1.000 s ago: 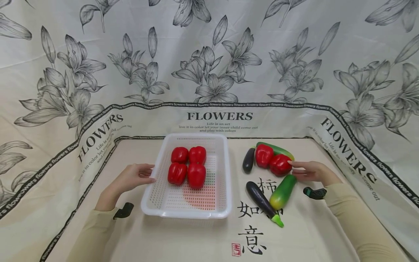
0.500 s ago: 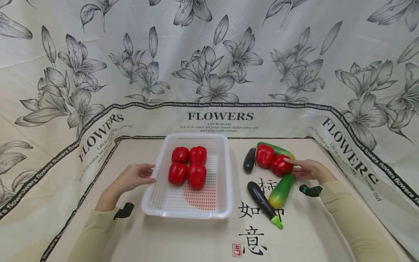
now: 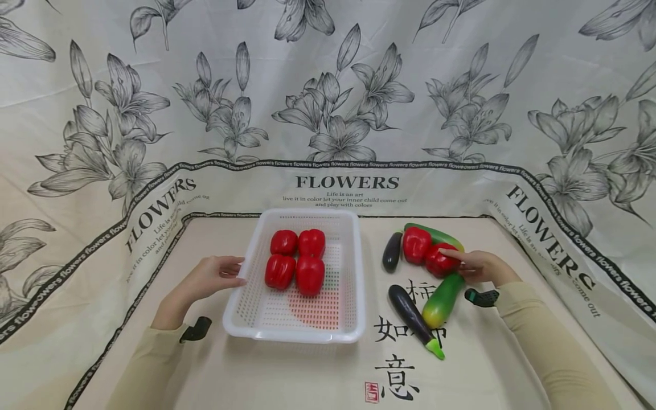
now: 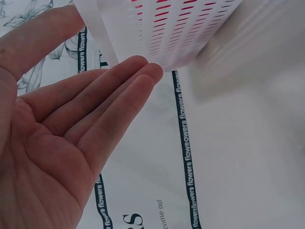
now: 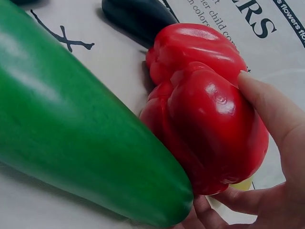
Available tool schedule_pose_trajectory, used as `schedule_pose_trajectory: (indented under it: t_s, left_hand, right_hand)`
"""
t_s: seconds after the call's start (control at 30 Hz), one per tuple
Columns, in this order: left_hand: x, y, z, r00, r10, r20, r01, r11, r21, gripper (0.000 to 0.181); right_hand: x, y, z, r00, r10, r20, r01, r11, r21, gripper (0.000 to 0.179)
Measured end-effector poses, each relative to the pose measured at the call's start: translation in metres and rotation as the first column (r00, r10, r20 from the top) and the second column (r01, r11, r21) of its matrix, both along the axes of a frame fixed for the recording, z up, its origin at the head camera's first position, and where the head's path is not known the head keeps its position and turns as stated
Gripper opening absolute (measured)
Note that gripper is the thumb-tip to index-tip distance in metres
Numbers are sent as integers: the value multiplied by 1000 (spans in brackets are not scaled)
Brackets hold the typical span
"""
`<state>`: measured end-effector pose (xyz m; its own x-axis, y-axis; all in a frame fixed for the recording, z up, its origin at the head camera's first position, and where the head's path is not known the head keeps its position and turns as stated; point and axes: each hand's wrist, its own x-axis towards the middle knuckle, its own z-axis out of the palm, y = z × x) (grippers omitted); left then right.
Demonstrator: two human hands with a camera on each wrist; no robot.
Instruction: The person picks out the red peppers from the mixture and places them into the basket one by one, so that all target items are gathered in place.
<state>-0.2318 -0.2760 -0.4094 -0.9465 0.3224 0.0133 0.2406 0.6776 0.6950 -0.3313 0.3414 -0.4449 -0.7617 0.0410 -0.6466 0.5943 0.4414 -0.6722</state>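
In the head view my right hand (image 3: 474,266) grips a red bell pepper (image 3: 442,261), with a finger over its top. Seen from the right wrist, the fingers (image 5: 271,102) lie on opposite sides of that pepper (image 5: 214,129). A second red bell pepper (image 3: 417,245) sits against it on the left. The green-and-yellow cucumber-like vegetable (image 3: 443,300) lies just in front of the hand. My left hand (image 3: 210,279) is at the left side of a white perforated basket (image 3: 233,324), its straight fingertips at the basket wall (image 4: 157,28). Several red bell peppers (image 3: 310,275) stand inside.
A long eggplant (image 3: 410,312) lies beside the green vegetable. Behind the peppers on the right are a short eggplant (image 3: 392,252) and another green vegetable (image 3: 438,234). A flower-printed curtain (image 3: 338,102) encloses the back and sides of the table (image 3: 287,378).
My right hand has moved slightly left and closed further around the red bell pepper. The left hand keeps its place at the basket.
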Motion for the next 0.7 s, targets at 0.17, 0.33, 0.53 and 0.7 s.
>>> schedule_pose_trajectory:
  t_s: [0.17, 0.33, 0.53, 0.7]
  left_hand:
    - [1, 0, 0, 1000, -1, 0, 1, 1000, 0, 59]
    - [2, 1, 1, 1000, -2, -3, 2, 1000, -1, 59]
    - [2, 1, 1, 1000, -4, -3, 4, 1000, 0, 60]
    - [1, 0, 1, 1000, -10, -6, 10, 1000, -3, 60]
  right_hand:
    - [2, -6, -1, 999, 39, -7, -39, 998, 55, 127]
    - [1, -6, -3, 999, 53, -2, -53, 996, 72, 125]
    - [0, -8, -1, 997, 70, -7, -70, 995, 71, 120]
    - [2, -8, -1, 995, 95, -29, -92, 992, 89, 119]
